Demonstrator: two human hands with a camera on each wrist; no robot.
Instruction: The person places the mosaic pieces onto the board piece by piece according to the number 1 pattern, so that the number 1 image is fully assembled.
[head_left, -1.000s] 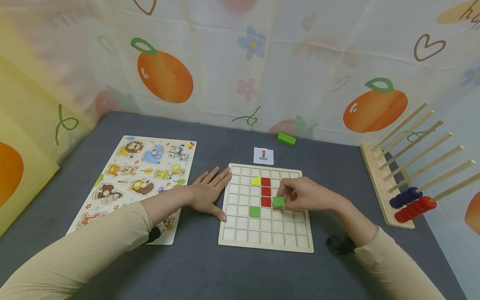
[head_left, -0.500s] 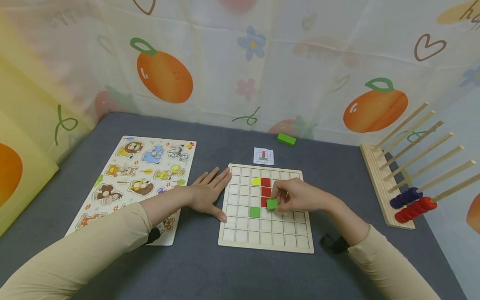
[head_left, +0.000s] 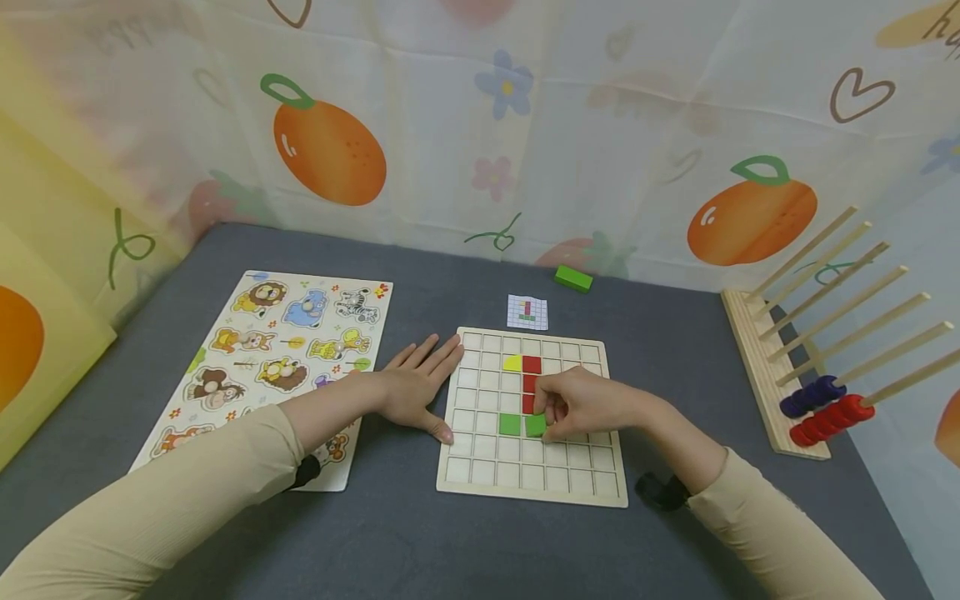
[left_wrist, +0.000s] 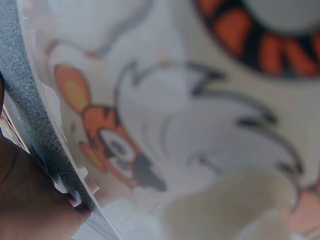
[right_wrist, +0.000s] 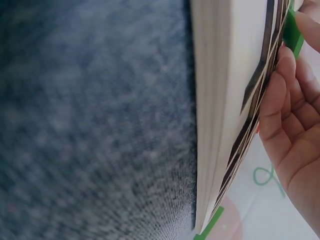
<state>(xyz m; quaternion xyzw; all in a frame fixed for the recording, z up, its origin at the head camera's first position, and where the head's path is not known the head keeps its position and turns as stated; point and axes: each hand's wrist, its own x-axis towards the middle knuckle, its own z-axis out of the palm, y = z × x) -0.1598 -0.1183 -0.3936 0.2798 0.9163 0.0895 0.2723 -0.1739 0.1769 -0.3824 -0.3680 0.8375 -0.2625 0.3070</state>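
Observation:
In the head view, a wooden grid board (head_left: pixel 525 495) lies in front of me. A column of red square blocks (head_left: pixel 531 365) sits on it, with a yellow rounded block (head_left: pixel 512 363) left of the top one. My right hand (head_left: pixel 583 405) pinches a green square block (head_left: pixel 535 426) at the cell below the red column, right beside another green block (head_left: pixel 509 425). The right wrist view shows thumb and fingertips at that held green block (right_wrist: pixel 292 32), low over the grid. My left hand (head_left: pixel 416 390) lies with fingers spread at the board's left edge.
Beyond the board lie a small pattern card (head_left: pixel 527 312) and a longer green block (head_left: pixel 573 279). An animal puzzle board (head_left: pixel 300 325) sits under my left forearm. At the right stands a wooden peg rack (head_left: pixel 780 375) with blue and red rings. A printed curtain (head_left: pixel 450 125) closes the back.
My right hand has carried the green block left and toward me, from beside the red column to the cell beneath it. The left hand stays at the board's edge.

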